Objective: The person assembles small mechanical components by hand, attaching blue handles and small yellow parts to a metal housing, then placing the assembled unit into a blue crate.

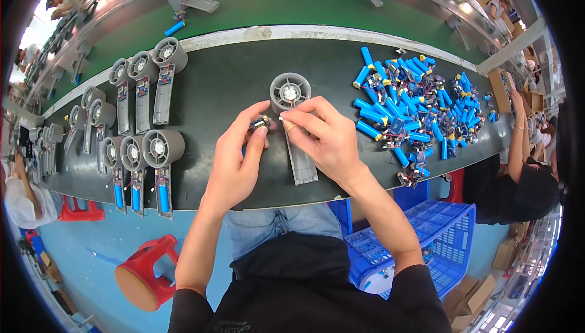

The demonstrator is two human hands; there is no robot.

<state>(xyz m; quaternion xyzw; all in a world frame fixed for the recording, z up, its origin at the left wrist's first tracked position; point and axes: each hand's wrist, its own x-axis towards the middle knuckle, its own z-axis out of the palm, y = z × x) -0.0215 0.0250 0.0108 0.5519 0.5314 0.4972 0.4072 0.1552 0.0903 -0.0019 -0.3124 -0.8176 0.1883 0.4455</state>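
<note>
My left hand is closed on a small circuit board, held up between thumb and fingers. A sliver of blue, perhaps a battery cell, shows under that hand. With thumb and forefinger, my right hand pinches a small white connector beside the board; a thin wire seems to run from it. Beneath both hands a grey handheld fan housing lies on the dark bench, its round fan end away from me. Its open handle half points toward me, partly hidden by my right hand.
Several grey fan housings stand in rows on the left. A heap of blue battery cells with circuit boards covers the bench's right side. Beyond a metal rail runs a green belt. A blue crate and red stool sit below; co-workers flank me.
</note>
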